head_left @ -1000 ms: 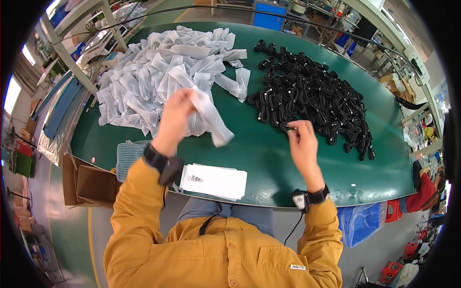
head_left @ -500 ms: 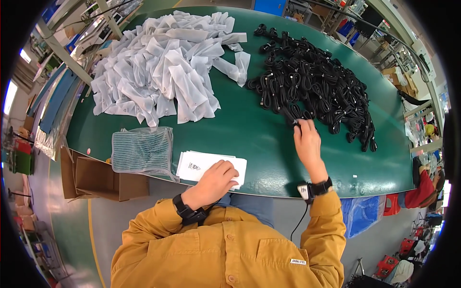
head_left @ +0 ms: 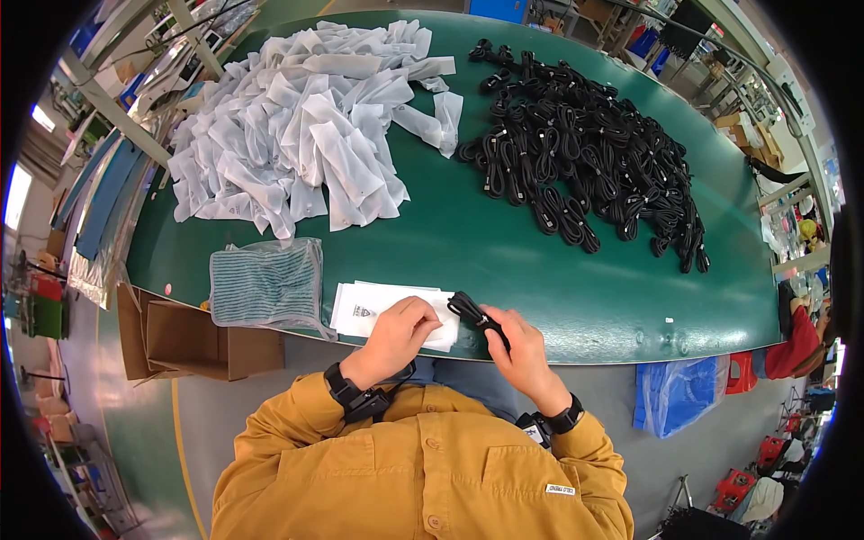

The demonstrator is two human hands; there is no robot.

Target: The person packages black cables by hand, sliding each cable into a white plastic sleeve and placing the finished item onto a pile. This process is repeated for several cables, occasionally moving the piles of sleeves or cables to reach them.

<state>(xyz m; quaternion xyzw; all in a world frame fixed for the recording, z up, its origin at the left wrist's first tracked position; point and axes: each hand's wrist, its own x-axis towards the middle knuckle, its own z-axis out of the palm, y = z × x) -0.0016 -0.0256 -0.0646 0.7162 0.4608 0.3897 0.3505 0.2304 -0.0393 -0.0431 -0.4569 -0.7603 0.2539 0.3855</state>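
My right hand point(head_left: 520, 353) grips a bundled black cable point(head_left: 466, 309) between thumb and fingers, its looped end pointing left over the white bags. My left hand point(head_left: 396, 333) lies on the small stack of flat white bags point(head_left: 360, 299), thumb and fingertips pinched together at the top bag's right end. The cable's looped end is close to those fingertips. At the far right of the table spreads a large heap of bundled black cables point(head_left: 576, 153). Toward the far left rises a big pile of filled translucent white bags point(head_left: 297, 126).
Left of the stack lies a clear plastic pack of teal-striped material point(head_left: 265, 286). Below the green table's point(head_left: 612, 306) left front edge stands an open cardboard box point(head_left: 193, 337). A blue plastic-covered bin point(head_left: 679, 396) is beneath the right front edge. Metal posts flank the table.
My right hand has come from the near edge of the cable heap to the white bags, carrying one cable bundle. My left hand's fingers have drawn into a pinch at the top bag's end.
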